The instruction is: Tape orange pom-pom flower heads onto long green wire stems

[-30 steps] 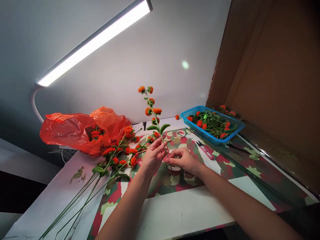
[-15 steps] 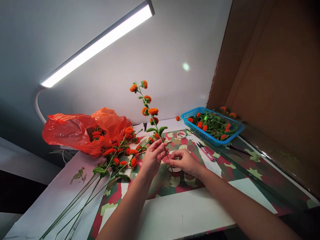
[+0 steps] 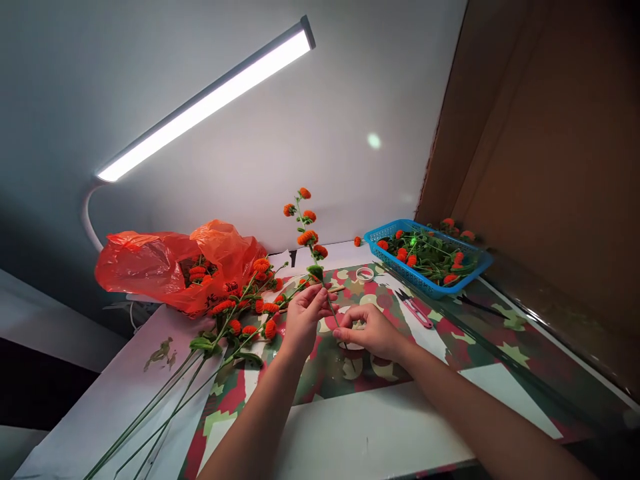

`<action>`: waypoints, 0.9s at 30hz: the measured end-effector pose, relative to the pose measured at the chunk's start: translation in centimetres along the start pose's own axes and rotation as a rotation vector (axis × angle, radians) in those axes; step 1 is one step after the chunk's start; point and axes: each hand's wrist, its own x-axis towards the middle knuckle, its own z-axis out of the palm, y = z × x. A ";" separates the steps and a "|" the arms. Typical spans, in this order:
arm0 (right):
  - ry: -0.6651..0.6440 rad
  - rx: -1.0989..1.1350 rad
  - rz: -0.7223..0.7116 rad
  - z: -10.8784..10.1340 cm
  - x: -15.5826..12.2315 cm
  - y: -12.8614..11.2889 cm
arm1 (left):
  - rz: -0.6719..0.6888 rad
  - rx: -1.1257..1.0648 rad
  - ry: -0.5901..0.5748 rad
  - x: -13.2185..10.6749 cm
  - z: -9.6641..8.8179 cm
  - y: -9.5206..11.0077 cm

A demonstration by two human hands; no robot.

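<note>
An artificial sprig [image 3: 308, 235] with orange pom-pom flowers and green leaves stands upright above the table. My left hand [image 3: 303, 317] pinches its thin green stem just below the lowest leaf. Just to the right, my right hand [image 3: 373, 330] is closed on the lower stem, fingers pressed together near a white tape roll [image 3: 350, 337] that lies partly hidden under the hand. The stem's bare end pokes out below my hands over the camouflage-patterned mat [image 3: 450, 340].
Finished long-stemmed sprigs [image 3: 220, 327] lie at the left, stems reaching the near left edge. An orange plastic bag [image 3: 165, 267] with more flowers sits behind them. A blue basket [image 3: 430, 257] of flower pieces stands back right; pink snips [image 3: 415, 310] and another tape roll [image 3: 365, 273] lie nearby. A brown board [image 3: 545, 153] walls the right. A lamp bar [image 3: 210, 100] hangs overhead.
The sprig's top has swung from leaning left back toward upright and sits lower. Both hands have kept their grip on the stem, shifting slightly.
</note>
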 end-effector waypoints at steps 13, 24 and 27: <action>-0.332 0.273 0.151 -1.5 0.3 0.0 | -0.257 -0.719 -0.227 -1.0 0.9 1.6; -0.220 0.324 0.130 -0.2 0.4 0.2 | -0.322 -0.770 -0.216 -0.8 0.7 2.0; -0.236 0.314 0.119 0.0 0.4 0.1 | -0.308 -0.762 -0.223 -0.8 0.7 1.9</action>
